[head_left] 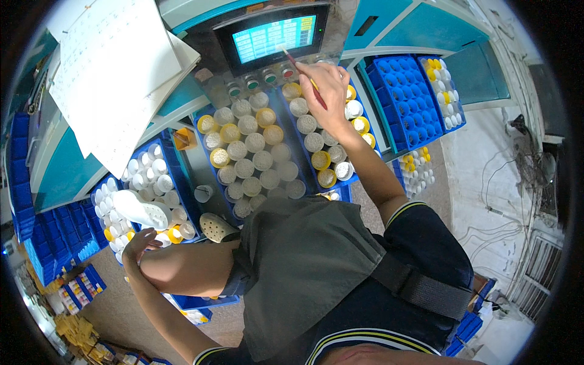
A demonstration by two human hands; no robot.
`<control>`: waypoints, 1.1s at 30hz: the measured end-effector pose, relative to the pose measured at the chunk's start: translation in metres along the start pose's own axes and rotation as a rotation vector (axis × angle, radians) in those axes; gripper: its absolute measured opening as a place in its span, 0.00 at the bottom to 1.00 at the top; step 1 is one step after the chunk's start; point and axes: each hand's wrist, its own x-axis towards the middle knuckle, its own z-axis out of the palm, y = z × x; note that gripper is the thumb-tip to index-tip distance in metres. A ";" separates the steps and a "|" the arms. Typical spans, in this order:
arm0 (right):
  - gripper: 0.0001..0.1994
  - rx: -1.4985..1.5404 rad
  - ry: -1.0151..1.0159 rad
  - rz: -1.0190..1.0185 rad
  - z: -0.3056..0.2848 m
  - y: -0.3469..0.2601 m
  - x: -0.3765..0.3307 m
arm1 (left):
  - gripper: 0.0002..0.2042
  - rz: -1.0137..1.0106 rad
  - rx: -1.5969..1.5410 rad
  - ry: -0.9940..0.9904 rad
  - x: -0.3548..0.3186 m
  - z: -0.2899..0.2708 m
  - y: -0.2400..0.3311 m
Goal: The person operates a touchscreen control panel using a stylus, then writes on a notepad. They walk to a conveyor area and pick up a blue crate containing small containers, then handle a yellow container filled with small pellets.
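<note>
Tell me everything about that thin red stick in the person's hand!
The thin red stick looks like a pencil or pen, slim and straight, with a pale tip. The right hand grips its lower part, so it slants up and to the left. Its tip reaches the lit blue-green screen of the machine's panel; whether it touches the glass is unclear.

Blue crates (406, 100) w/ white, yellow & cream bobbin tops (254, 142). Red pencil (305, 74) in right hand (328, 91). Screen (275, 38) teal-lit, black frame. Panel buttons (261, 80) green & red, prob. White papers (118, 73); teal cabinet (67, 170). Shirt (304, 261) grey-green, sleeve trim yellow/white.
</note>
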 end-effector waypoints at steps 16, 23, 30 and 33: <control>0.10 0.014 -0.015 0.010 -0.007 0.000 -0.004 | 0.30 -0.021 -0.018 -0.003 0.007 -0.003 -0.006; 0.10 -0.007 -0.026 0.035 -0.007 0.003 -0.006 | 0.30 -0.045 -0.005 0.024 -0.001 0.002 0.002; 0.10 0.003 -0.039 0.051 -0.009 0.003 -0.006 | 0.29 -0.036 -0.027 0.024 0.003 0.001 -0.001; 0.11 -0.001 -0.042 0.053 -0.010 0.003 -0.007 | 0.28 -0.041 -0.016 0.021 0.005 -0.001 -0.003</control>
